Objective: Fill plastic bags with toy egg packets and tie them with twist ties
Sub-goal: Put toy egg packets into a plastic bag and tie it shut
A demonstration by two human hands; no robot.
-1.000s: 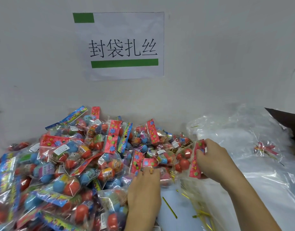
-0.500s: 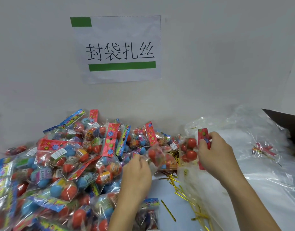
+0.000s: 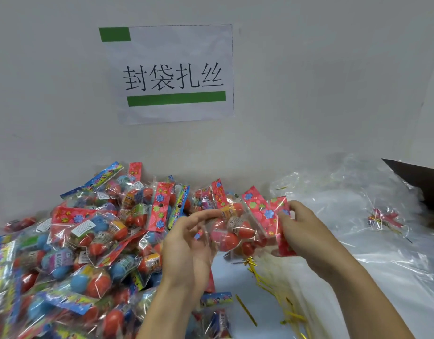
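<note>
A heap of egg packets [image 3: 93, 243] covers the counter's [image 3: 235, 272] left; the left hand [image 3: 186, 245], fingers [image 3: 199, 216] curled, grips a packet [image 3: 232, 231] of red eggs raised between both hands; the right hand [image 3: 306, 231] pinches red-headed packets [image 3: 279, 216] just beside it; yellow ties [image 3: 272, 287] lie below; clear bags [image 3: 358, 216] spread right.

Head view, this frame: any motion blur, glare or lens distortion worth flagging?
Head view: left hand and the egg packets it shares with the right hand are motion-smeared; the wall sign stays crisp; clear plastic bags throw white glare; the sign's edges bow, a wide-angle effect.
</note>
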